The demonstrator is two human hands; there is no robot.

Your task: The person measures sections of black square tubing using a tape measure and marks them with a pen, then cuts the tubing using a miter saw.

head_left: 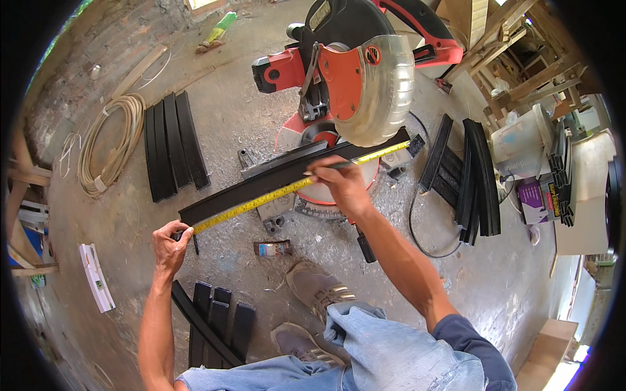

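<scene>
Seen from the head: left hand (171,242) pinching the end of a yellow tape measure (287,188) against the near end of a long black bar (261,184). Right hand (342,184) closed on a pencil, tip on the tape mid-bar. Beyond those fingers, a red mitre saw (352,72), blade hidden behind its guard. Below, shoes partly cut off by jeans.

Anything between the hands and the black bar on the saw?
Nothing visible. The left hand pins the yellow tape measure at the black bar end; the right hand rests on the bar mid-length.
</scene>
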